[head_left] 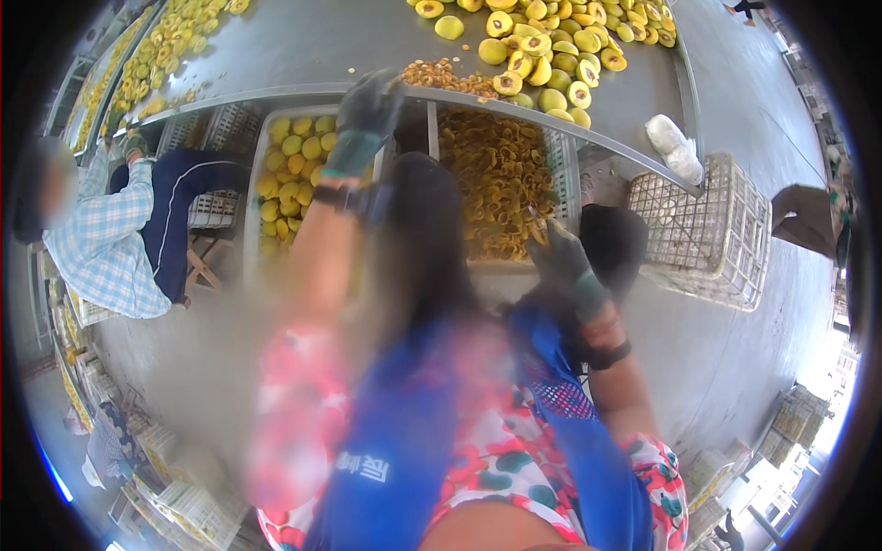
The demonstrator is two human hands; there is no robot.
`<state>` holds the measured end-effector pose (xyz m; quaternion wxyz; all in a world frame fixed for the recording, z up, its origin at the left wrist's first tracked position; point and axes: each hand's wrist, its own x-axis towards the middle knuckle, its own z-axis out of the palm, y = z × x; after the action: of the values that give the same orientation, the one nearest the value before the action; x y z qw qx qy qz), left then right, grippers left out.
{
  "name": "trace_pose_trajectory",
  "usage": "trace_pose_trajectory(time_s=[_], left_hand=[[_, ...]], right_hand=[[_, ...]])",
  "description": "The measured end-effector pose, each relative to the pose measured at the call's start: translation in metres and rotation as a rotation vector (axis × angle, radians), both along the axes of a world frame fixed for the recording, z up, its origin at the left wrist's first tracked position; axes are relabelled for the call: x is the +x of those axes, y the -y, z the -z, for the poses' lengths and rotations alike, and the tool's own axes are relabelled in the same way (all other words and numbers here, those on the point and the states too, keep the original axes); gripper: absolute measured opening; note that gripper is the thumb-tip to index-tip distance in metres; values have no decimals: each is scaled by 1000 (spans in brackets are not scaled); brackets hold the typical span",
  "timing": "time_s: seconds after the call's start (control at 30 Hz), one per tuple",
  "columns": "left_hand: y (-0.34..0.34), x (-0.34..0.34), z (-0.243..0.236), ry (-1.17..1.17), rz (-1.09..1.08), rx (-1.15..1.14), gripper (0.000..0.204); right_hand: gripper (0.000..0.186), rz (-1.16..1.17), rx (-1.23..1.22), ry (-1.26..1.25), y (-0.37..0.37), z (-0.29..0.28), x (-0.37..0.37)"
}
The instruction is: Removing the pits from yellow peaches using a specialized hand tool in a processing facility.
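Observation:
My left hand [370, 106], in a dark glove, reaches to the metal table's near edge, just left of a small heap of brown pits and scraps [448, 78]. Motion smears its fingers. My right hand [562, 257], also gloved, hovers low at the right of a crate full of orange-brown fruit scraps [496, 179]. Its fingers are curled around something thin that I cannot make out. Under my left forearm stands a pale crate of yellow peaches [292, 174]. Halved and whole peaches [551, 55] are piled on the table beyond my hands.
A raised metal rim [597, 140] runs along the table [367, 37]. A white bag [673, 147] rests at its right corner, above a white lattice crate [703, 230]. At the left sits a co-worker in a checked shirt [115, 234], beside more peaches [170, 55].

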<state>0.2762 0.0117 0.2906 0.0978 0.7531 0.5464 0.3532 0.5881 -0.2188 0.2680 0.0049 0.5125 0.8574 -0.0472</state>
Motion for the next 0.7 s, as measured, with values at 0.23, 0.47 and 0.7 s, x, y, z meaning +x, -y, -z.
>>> trace_pose_trajectory(time_s=[0.23, 0.47, 0.7], left_hand=[[-82, 147, 14, -508, 153, -445, 47], [-102, 177, 56, -441, 294, -435, 56], [-62, 162, 26, -91, 339, -341, 51]], right_hand=[[20, -48, 89, -111, 4, -48, -9], [33, 53, 7, -202, 20, -39, 14], [25, 74, 203, -204, 21, -48, 10]])
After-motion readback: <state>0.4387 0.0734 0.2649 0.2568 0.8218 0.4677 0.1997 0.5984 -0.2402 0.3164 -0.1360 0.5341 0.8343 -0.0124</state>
